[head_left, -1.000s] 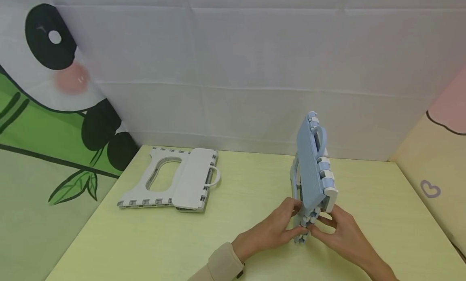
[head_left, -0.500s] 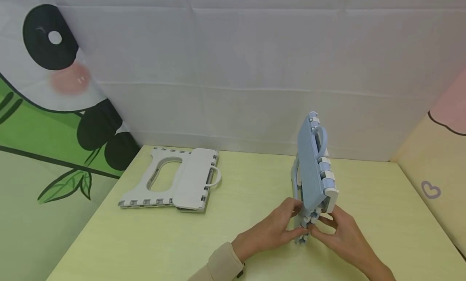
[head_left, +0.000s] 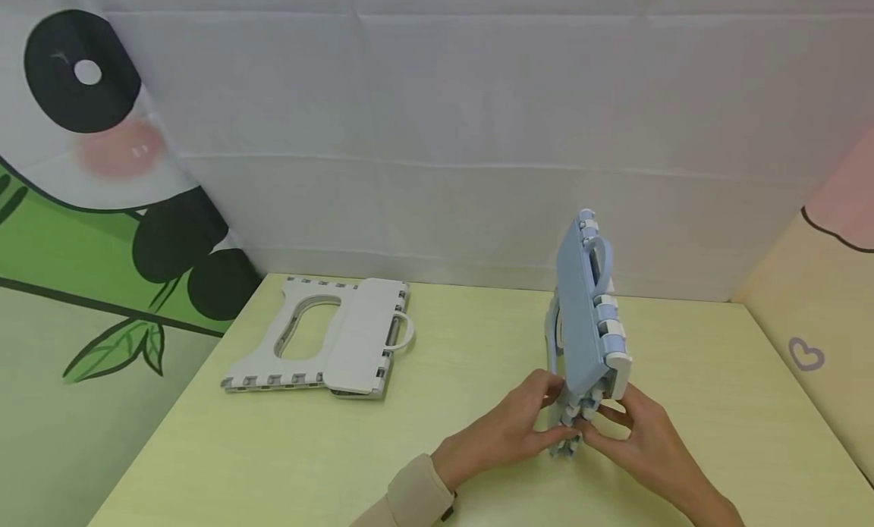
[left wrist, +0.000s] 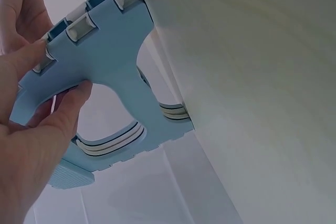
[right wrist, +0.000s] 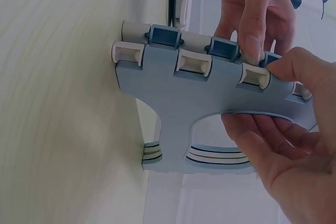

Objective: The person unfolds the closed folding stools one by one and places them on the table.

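Observation:
A folded light-blue folding step stool with white hinge pieces stands upright on the right half of the table. Its small carry handle is on the upper right side. My left hand grips its near end from the left, thumb at the hinged edge; in the left wrist view fingers reach into the stool's oval cutout. From the right, my right hand grips the same end. In the right wrist view its thumb presses the hinge edge while its fingers curl into the opening.
A white folding step stool lies folded flat on the left of the yellow table, its loop handle facing right. Pale cloth hangs behind the table. Printed panels stand at the left and right sides.

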Motion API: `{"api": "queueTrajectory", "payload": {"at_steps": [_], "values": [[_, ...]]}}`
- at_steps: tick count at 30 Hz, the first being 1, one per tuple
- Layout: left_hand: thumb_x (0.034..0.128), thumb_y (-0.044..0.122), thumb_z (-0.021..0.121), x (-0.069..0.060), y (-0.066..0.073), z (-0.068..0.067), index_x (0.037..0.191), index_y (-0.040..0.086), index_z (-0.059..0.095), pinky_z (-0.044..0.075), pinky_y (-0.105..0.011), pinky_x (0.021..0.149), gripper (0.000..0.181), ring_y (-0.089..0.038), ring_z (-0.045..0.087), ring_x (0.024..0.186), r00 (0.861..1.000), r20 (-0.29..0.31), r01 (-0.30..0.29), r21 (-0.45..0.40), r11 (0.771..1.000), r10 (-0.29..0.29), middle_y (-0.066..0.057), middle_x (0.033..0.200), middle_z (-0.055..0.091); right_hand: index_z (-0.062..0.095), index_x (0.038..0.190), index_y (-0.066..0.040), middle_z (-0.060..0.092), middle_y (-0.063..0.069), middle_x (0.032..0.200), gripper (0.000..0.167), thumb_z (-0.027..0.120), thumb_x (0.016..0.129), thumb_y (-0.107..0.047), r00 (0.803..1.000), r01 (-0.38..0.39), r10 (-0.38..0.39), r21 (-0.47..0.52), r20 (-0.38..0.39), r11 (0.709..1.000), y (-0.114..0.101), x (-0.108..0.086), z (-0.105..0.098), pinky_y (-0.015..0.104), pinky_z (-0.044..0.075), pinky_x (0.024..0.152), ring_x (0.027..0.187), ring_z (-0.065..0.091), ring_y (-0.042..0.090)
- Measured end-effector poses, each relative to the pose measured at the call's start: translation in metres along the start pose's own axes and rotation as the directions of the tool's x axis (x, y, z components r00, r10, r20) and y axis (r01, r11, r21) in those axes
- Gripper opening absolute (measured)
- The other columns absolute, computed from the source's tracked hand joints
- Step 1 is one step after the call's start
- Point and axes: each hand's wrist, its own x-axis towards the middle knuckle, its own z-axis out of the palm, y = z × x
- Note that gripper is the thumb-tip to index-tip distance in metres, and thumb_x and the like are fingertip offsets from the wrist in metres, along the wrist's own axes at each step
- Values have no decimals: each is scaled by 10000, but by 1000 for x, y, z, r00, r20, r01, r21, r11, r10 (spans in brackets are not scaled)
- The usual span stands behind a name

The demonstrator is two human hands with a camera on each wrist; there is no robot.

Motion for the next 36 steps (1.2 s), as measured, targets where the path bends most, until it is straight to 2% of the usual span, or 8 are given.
{"api": "queueTrajectory", "payload": {"at_steps": [7,15,18,24,32,36], "values": [[935,85,760,0,-1,-1,1324,-9,390,432,-174,1069,545,-131,549,1245,1000,-5,-11,12,1000,11,-142,1321,536,551,1402,-41,605,117,1364,706,843,771,82,1000,-7,7,-14,1,1000,0,-1,-2,287,606,838,1180,528,-92],[940,77,752,-1,0,-3,1337,-3,380,448,-200,1069,550,-139,537,1268,1000,7,7,-24,1000,-7,-141,1343,519,558,1410,-68,585,-52,1366,734,852,757,94,999,32,-32,-17,-15,999,3,-2,-5,269,606,836,1192,542,-73],[944,63,742,-1,0,-4,1344,-10,375,447,-204,1071,547,-148,526,1291,1000,11,12,-35,999,-12,-150,1352,510,561,1407,-74,582,-68,1367,730,855,758,88,999,34,-35,-17,-13,999,4,-2,-6,273,607,835,1192,545,-70],[943,43,740,-2,-1,-5,1339,-22,374,438,-189,1069,543,-156,521,1306,1000,16,22,-28,999,-21,-161,1348,515,561,1410,-88,588,-48,1366,726,860,767,65,1000,17,-17,-20,-9,1000,4,-3,-7,283,602,838,1190,546,-71],[942,53,746,-2,-1,-7,1336,-17,387,453,-192,1060,538,-146,540,1267,999,18,31,-31,999,-31,-152,1332,535,535,1439,-70,604,105,1383,760,875,768,34,1000,-16,16,-31,5,999,5,-4,-11,284,607,835,1193,524,-92],[947,70,745,-2,-2,-8,1334,-7,390,456,-190,1055,531,-131,546,1244,999,25,35,-24,999,-35,-138,1315,540,526,1444,-55,602,119,1383,771,877,764,38,1000,-17,17,-31,7,999,5,-5,-13,282,607,835,1190,528,-93]]}}
